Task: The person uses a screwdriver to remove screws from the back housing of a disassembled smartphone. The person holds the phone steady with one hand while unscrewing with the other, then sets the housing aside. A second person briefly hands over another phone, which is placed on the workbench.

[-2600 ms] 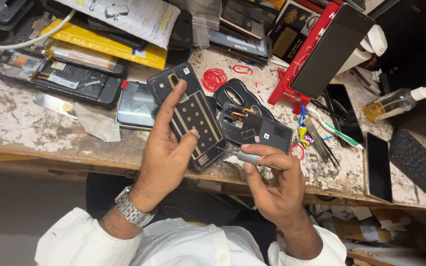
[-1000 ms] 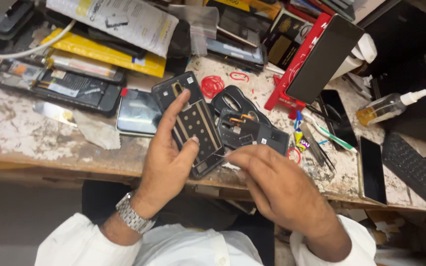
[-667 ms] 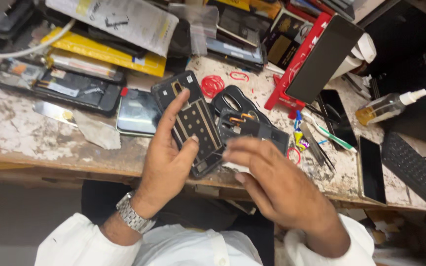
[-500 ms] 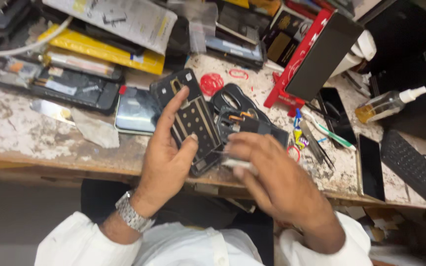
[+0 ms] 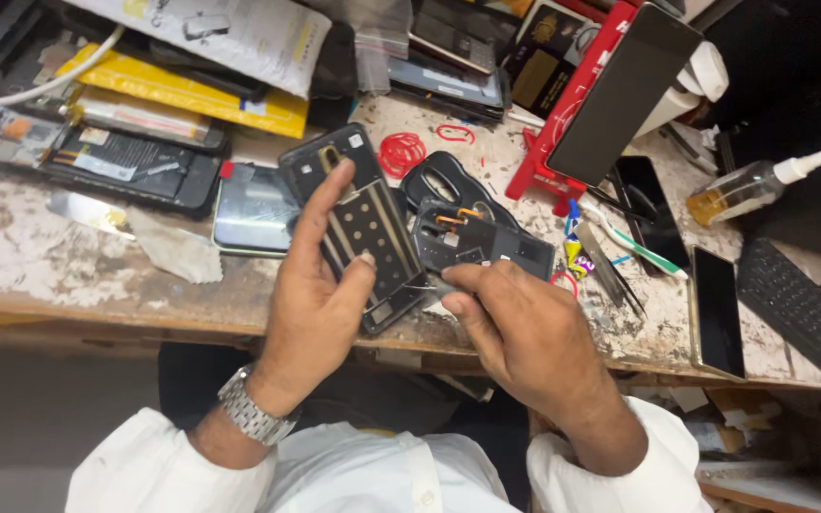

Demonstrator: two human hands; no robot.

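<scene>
A yellow flat package point(image 5: 182, 90) is lying upper left under a white printed sheet point(image 5: 230, 33); a red stand point(image 5: 563, 123) is leaning upper right. The scarred, paint-worn workbench point(image 5: 30, 266) is filling the frame. At centre, the left hand point(image 5: 315, 304) is gripping a dark phone frame point(image 5: 363, 228), while the right hand point(image 5: 525, 332) is pinching a thin tool against its lower edge.

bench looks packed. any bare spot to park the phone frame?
Bare worn benchtop at the front left, below the opened phone and left of the crumpled paper. Crowded behind and right: yellow packets, red stand, tweezers, spray bottle, keyboard.
</scene>
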